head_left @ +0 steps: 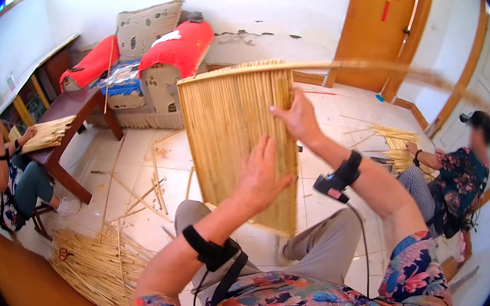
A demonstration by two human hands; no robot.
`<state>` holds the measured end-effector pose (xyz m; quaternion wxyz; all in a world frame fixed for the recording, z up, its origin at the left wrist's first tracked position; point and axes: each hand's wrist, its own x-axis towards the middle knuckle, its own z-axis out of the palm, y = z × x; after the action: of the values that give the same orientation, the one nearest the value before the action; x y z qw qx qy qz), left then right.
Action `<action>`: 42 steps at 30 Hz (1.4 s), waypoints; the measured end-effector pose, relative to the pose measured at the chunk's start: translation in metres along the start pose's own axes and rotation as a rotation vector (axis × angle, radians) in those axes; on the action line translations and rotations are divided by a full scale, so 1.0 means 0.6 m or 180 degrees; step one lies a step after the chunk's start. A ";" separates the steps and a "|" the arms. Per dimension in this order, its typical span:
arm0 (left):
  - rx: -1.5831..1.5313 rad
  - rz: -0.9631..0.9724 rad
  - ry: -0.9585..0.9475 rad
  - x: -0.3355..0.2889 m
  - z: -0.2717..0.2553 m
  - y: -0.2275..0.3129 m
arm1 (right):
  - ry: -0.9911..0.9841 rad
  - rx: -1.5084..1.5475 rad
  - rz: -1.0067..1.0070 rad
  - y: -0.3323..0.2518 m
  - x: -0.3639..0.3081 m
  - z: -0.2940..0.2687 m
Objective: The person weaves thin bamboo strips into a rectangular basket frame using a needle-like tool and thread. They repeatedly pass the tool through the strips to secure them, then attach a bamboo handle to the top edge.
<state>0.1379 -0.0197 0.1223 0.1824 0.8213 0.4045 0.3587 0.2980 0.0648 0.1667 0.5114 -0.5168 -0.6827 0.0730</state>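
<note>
A rectangular panel of straw-coloured reed stalks (234, 109), laid side by side, stands upright in front of me above my knees. My left hand (259, 175) rests on its front face, fingers stretched out and thumb apart. At the panel's right edge is my right hand (301, 119), its thumb against the front and the other fingers around the edge, partly hidden. Along the top runs a long thin stalk (356, 64), which sticks out far to the right and blurs toward its end.
Loose stalks (104, 269) lie heaped on the floor at my left, with scissors (64, 253) on them. A person at left sits by a dark red table (74, 109) holding stalks. Another person sits at right beside more stalks (398, 141). An armchair with red covers (175, 46) stands behind.
</note>
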 end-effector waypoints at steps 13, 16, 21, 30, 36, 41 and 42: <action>-0.0530 0.0288 -0.0263 -0.090 0.165 0.008 | 0.0294 0.0357 0.1218 0.090 -0.175 -0.043; -0.0750 0.0476 -0.0481 -0.058 0.128 -0.010 | 0.0436 0.0823 0.1199 0.117 -0.183 -0.064; -0.0022 0.1225 0.0819 0.068 0.016 -0.035 | 0.0081 0.0622 0.1190 0.044 -0.171 -0.085; 0.0500 0.1933 0.0568 0.143 -0.103 0.015 | -0.0561 0.1199 0.1044 -0.057 -0.158 -0.086; 0.0299 0.1966 0.0836 0.146 -0.163 0.030 | -0.0990 0.0797 0.0408 -0.120 -0.089 -0.127; 0.0197 0.2018 0.1437 0.134 -0.207 0.053 | -0.1023 0.0119 -0.0519 -0.180 -0.041 -0.164; 0.0216 0.2007 0.1536 0.129 -0.214 0.059 | -0.1055 -0.0003 -0.0588 -0.191 -0.035 -0.170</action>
<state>0.0946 0.0216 0.2641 -0.0642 0.8029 0.1754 0.5661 0.3034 -0.0477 0.2734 0.3963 -0.4331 -0.8021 0.1096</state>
